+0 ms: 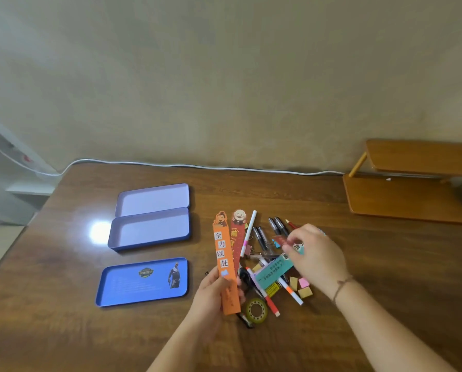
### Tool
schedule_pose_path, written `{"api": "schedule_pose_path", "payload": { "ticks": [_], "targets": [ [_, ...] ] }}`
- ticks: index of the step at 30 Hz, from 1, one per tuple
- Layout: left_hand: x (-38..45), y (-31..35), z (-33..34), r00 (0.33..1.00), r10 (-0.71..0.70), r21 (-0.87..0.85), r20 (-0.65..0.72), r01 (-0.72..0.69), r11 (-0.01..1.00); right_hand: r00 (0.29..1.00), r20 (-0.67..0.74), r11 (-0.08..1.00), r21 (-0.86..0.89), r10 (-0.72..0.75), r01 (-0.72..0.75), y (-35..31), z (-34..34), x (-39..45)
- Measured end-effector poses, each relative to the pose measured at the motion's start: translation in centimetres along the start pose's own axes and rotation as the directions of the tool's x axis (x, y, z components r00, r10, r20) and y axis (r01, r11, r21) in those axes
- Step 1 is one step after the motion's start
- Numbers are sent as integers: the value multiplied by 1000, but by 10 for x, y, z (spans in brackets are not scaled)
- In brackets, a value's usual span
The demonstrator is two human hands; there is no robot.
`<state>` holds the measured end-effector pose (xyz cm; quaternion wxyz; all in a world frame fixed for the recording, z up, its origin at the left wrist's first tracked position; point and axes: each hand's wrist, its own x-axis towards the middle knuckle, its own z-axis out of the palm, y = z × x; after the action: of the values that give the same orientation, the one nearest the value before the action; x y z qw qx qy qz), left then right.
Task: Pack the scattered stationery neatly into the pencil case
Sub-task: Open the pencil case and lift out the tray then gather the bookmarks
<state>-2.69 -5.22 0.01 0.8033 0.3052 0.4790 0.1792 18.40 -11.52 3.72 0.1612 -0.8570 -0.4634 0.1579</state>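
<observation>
An open blue tin pencil case point(149, 229) lies on the wooden table, its hinged lid point(153, 198) folded back behind it. A separate blue tray with a printed figure point(143, 281) sits in front of it. To the right is a heap of stationery: pens point(262, 241), markers point(289, 289), small erasers point(303, 287), a tape roll point(256, 310) and a teal card point(274, 271). My left hand point(213, 294) grips an orange bookmark point(221, 253) with a red bookmark point(236, 237) behind it. My right hand point(314, 253) pinches a red-and-teal bookmark point(280, 240) above the heap.
A white cable point(197, 165) runs along the table's back edge by the wall. A small wooden two-level shelf point(404, 200) stands at the back right. A bright light glare point(99, 232) shows on the table left of the case.
</observation>
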Motion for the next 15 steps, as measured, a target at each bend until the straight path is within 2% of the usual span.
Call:
{"api": "schedule_pose_path", "payload": {
  "ticks": [2,4,6,8,10,11,12,13,15],
  "targets": [
    [1,1,2,1000,-21,-68,6,21,997,992,-70,952,296,104,-79,7,-29,-6],
    [0,2,7,997,-48,-159,53,56,986,958,-145,782,614,247,-109,14,-56,-19],
    [-1,3,13,993,-74,-250,96,96,963,902,-181,608,786,392,-107,20,-66,-33],
    [1,1,18,991,-87,-326,98,115,938,846,-109,420,896,522,-144,19,-55,-46],
    [3,-3,24,990,-91,-376,110,126,918,815,92,119,974,572,-194,10,-30,-60],
    [4,-5,28,988,-86,-391,131,131,911,799,201,11,968,567,-252,2,-15,-67],
    [3,-6,32,986,-88,-392,144,138,910,778,291,-33,944,557,-329,-6,-1,-74],
    [3,-8,36,985,-100,-373,141,147,916,755,352,-21,912,553,-409,-13,14,-80],
    [3,-12,42,987,-126,-289,99,150,945,722,390,99,841,571,-532,-25,39,-88]
  ]
}}
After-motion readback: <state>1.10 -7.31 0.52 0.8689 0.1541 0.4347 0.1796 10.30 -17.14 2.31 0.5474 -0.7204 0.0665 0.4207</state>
